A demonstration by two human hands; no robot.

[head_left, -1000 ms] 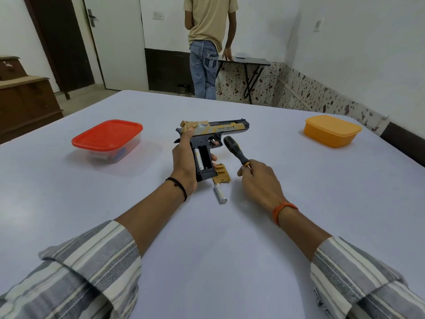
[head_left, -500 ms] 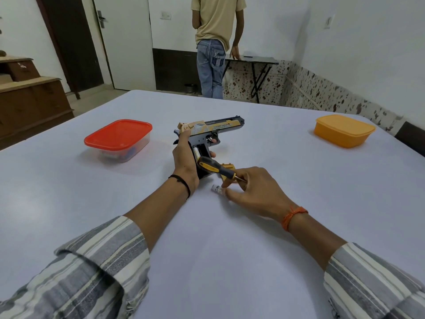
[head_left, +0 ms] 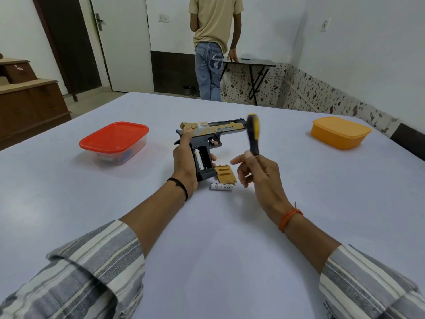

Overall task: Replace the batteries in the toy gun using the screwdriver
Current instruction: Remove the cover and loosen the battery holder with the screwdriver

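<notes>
My left hand (head_left: 184,161) grips the black-and-tan plastic toy gun (head_left: 211,134) on the white desk (head_left: 207,238), its grip compartment open with one battery inside. My right hand (head_left: 259,173) holds the black-and-yellow screwdriver (head_left: 252,134) upright, other fingers loosely spread. Between the hands lie the tan cover (head_left: 225,173) and a loose white cylindrical battery (head_left: 221,186).

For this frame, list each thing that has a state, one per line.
toy gun: on its side, grip compartment open, gripped by left hand
battery in grip: seated, second slot empty
loose battery: lying on table
battery cover: off, on table
screwdriver: held handle up by right hand
red-lidded box: closed
orange box: closed
</notes>
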